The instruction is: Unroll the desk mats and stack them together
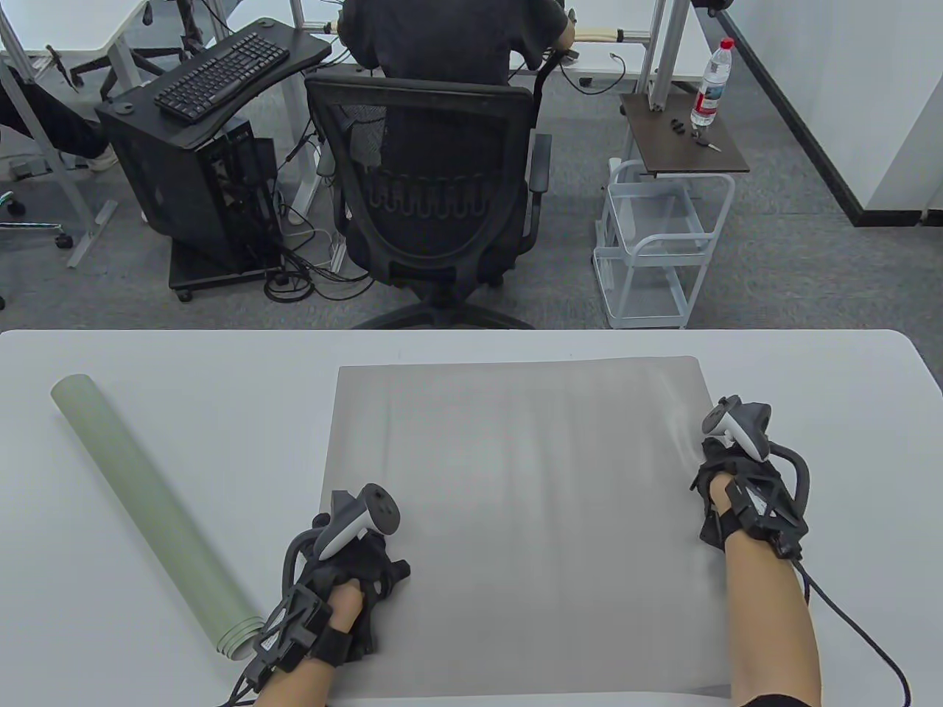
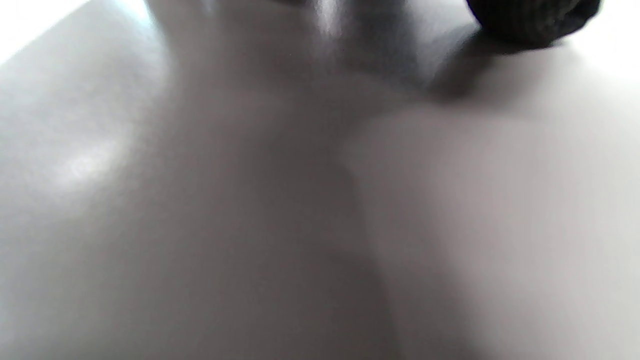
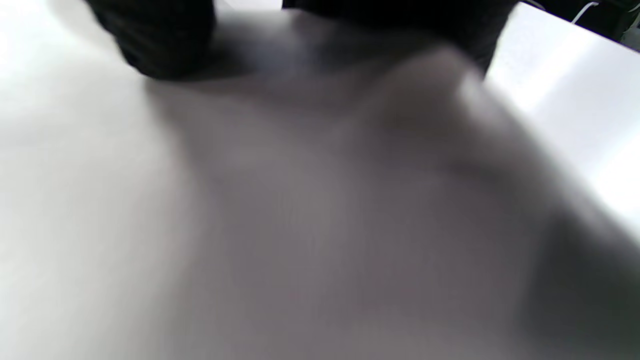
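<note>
A grey desk mat [image 1: 516,515] lies unrolled and flat on the white table [image 1: 184,368]. A pale green mat [image 1: 147,508] is still rolled into a tube, lying diagonally to the left of it. My left hand [image 1: 361,567] rests palm down on the grey mat near its left edge. My right hand [image 1: 726,486] rests on the mat's right edge. Trackers hide most of the fingers in the table view. In the left wrist view a dark fingertip [image 2: 535,20] touches the grey surface [image 2: 250,225]. In the right wrist view gloved fingers [image 3: 160,40] press the mat [image 3: 325,225], blurred and very close.
The green roll's near end lies beside my left wrist. Beyond the table's far edge stand an office chair [image 1: 435,184] with a seated person, a white wire cart [image 1: 656,243] and a computer stand [image 1: 199,147]. Bare white table [image 3: 565,75] shows right of the mat.
</note>
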`<state>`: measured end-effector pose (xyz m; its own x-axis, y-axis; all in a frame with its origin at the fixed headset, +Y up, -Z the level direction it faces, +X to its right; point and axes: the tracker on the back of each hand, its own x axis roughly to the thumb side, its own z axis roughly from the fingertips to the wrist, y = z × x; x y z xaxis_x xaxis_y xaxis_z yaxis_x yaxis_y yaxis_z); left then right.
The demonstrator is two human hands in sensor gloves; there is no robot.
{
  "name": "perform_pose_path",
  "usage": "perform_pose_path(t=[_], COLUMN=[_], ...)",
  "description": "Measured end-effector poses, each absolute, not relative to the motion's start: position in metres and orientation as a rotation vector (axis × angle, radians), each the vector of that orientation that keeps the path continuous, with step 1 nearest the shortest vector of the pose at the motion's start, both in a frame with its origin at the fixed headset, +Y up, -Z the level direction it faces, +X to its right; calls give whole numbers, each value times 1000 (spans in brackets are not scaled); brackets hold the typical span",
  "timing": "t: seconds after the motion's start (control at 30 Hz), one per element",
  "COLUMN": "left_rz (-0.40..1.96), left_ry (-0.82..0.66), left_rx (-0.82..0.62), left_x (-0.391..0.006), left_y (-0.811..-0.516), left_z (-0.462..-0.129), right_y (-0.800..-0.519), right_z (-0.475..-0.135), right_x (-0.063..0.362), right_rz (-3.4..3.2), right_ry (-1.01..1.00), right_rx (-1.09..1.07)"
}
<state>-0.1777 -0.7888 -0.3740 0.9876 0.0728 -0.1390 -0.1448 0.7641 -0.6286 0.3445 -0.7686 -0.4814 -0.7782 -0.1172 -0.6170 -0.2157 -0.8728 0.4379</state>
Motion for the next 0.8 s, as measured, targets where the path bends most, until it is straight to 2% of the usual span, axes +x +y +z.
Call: perform_pose_path(t=[0.03,0.33,0.43,0.53,0.8], left_rz=[118,112,113,112,112], left_ry=[111,120,123,122,116], left_rx=[-695,-695,-701,-700,-702], left_x=[-177,-177,-177,-177,-177], left_y=[-789,-788,-788,-788,-788], left_z=[-374,-376,-376,-376,-376], right_y=[-769,-765,-765,-765,-763], right_z=[-481,-460,-442,-415,-354], right_x=[346,357,365,369,362], right_rz=[2827,2858,2812,2778,2940], right_ry=[691,733,773,680,669], right_rx=[-996,-829,-729,-647,-547])
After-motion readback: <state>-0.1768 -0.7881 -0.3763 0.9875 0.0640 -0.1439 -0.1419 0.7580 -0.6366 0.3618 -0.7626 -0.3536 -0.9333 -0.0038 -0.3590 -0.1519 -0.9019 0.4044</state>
